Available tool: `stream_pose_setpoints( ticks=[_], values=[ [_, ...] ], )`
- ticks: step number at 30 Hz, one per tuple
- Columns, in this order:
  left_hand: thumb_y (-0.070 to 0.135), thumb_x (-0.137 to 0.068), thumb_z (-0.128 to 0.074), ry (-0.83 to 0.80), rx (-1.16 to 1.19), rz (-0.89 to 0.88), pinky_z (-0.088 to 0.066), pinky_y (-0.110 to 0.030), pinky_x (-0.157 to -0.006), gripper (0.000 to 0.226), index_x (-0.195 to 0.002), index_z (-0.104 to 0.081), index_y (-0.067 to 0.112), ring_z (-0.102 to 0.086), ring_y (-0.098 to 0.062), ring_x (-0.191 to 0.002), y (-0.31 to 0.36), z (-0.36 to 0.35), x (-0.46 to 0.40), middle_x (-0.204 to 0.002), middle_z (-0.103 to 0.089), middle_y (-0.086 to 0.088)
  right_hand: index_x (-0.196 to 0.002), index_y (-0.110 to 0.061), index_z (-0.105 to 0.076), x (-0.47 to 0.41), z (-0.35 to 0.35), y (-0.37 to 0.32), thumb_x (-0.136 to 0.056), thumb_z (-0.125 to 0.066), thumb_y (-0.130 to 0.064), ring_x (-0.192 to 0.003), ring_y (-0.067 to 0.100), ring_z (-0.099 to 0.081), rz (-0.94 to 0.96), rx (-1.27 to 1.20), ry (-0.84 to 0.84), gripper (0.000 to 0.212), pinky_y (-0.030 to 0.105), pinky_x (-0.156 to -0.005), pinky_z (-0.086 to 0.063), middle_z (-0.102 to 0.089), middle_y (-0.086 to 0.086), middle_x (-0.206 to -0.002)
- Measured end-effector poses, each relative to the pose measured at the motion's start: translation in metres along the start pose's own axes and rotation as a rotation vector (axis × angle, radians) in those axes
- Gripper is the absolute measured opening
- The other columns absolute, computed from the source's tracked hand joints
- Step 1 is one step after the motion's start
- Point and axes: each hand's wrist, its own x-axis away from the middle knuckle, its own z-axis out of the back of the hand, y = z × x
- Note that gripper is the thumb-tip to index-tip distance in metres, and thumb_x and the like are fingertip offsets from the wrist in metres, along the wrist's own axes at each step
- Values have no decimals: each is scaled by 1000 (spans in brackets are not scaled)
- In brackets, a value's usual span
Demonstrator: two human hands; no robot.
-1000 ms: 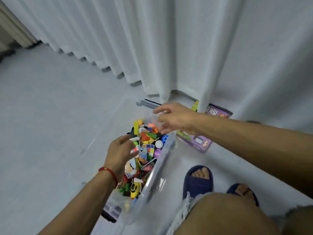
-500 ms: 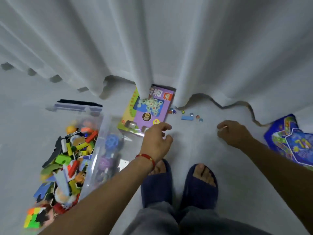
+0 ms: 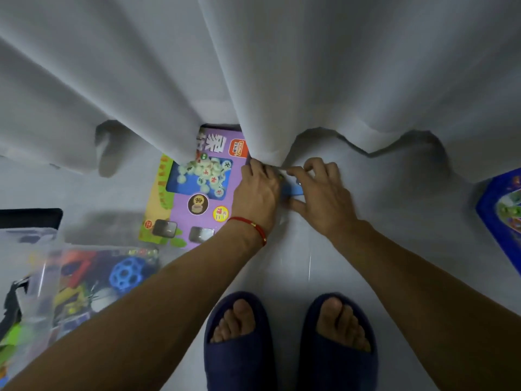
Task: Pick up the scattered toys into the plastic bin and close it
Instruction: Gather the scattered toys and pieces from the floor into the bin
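My left hand (image 3: 258, 190) and right hand (image 3: 321, 193) are curled, pinching at the small blue block (image 3: 293, 189) lying on the floor between them. Light, stiff; grip its long edges. Bin (image 3: 42, 277) is well left.

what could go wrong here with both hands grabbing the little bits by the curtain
The curtain hem hangs right over both hands, so small pieces might get pushed under it and missed. The left hand and right hand crowd the small blue piece, so they could knock it away. The plastic bin sits well left, so pieces may drop in transit.
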Motion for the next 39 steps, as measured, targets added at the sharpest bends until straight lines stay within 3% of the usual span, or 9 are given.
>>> stream_pose_setpoints(
  ticks=[6, 12, 15, 18, 23, 29, 33, 37, 39],
  values=[
    [1, -97, -46, 5, 36, 20, -44, -42, -100, 38, -135, -45, 2, -47, -38, -117, -5, -10, -11, -128, -50, -23, -117, -16, -59, 8, -13, 2, -94, -63, -32, -107, 25, -46, 73, -26, 119, 29, 31, -84, -45, -51, 7, -117],
    [14, -98, -55, 89, 292, -69, -48, -35, -98, 29, -127, -61, 9, -53, -31, -114, -22, -16, -10, -122, -57, -16, -112, -7, -61, 24, -16, 16, -89, -71, -18, -103, 26, -48, 84, -54, 148, 27, 30, -88, -45, -53, 13, -113],
    [12, -94, -61, 129, 412, -21, -47, -29, -92, 24, -117, -69, 7, -59, -31, -104, -21, -17, -8, -115, -62, -16, -112, -2, -63, 38, -18, 24, -75, -82, -5, -103, 30, -50, 82, -74, 116, 41, 32, -82, -51, -54, 17, -114],
    [11, -91, -66, 190, 518, 45, -43, -20, -89, 22, -112, -71, 7, -61, -30, -102, -15, -16, -5, -113, -65, -14, -106, -2, -67, 38, -15, 28, -79, -79, -6, -99, 24, -56, -29, -315, 195, 30, 26, -87, -48, -58, 12, -109],
    [16, -91, -67, 227, 593, 61, -41, -11, -92, 25, -115, -70, 8, -59, -22, -105, -3, -14, -12, -120, -64, -11, -98, -15, -69, 45, 18, 45, -83, -77, -22, -78, 11, -65, -307, -806, 296, 18, 21, -56, -57, -64, -5, -91],
    [6, -92, -58, 81, 400, -72, -47, -38, -89, 22, -111, -69, 11, -56, -35, -106, 7, -18, -29, -117, -60, -18, -97, -30, -66, 148, 15, 63, -82, -79, -25, -81, 7, -65, -391, -667, 150, 20, 21, -64, -56, -63, -6, -98],
    [8, -91, -61, 58, 340, -134, -48, -41, -86, 18, -106, -70, 7, -57, -38, -101, 4, -16, -34, -113, -60, -21, -94, -39, -64, 184, 4, 66, -79, -80, -33, -81, 8, -65, -528, -634, 265, 23, 25, -68, -56, -63, -10, -98],
    [9, -89, -64, 35, 353, -125, -49, -41, -84, 16, -104, -69, 7, -59, -37, -98, 3, -14, -30, -110, -61, -21, -102, -21, -67, 187, -6, 65, -84, -77, -21, -87, -4, -55, -409, -481, 296, 20, 2, -77, -42, -57, -1, -107],
    [13, -89, -67, 42, 424, -81, -48, -32, -83, 14, -102, -71, 8, -60, -32, -95, 3, -14, -18, -106, -65, -17, -103, -12, -68, 178, -9, 60, -86, -75, -13, -90, 1, -52, -325, -426, 288, 19, 3, -80, -40, -54, 2, -109]
  ],
)
